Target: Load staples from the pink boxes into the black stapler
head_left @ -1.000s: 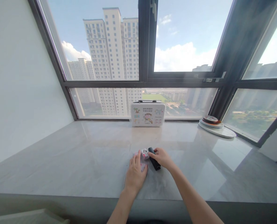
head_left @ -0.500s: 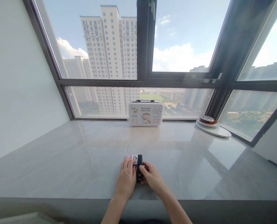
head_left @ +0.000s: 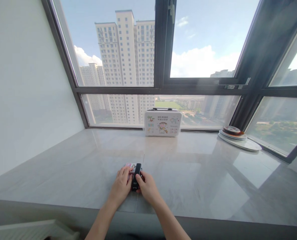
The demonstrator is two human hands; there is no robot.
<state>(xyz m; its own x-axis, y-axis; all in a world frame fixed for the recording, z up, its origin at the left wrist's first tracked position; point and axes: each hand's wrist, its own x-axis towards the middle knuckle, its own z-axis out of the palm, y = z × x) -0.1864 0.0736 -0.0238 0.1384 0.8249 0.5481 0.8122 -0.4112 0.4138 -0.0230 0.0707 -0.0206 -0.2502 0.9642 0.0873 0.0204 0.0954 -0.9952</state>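
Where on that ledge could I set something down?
The ledge looks bare from the left hand to the white wall, and from the right hand to the stacked discs. It's crowded around the black stapler and packaging.

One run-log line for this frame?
left hand: over pink-and-white packaging | right hand: gripping black stapler | white case: upright beyond hands

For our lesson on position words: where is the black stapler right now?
In the head view, the black stapler is low and slightly left of centre, between the left hand and the right hand.
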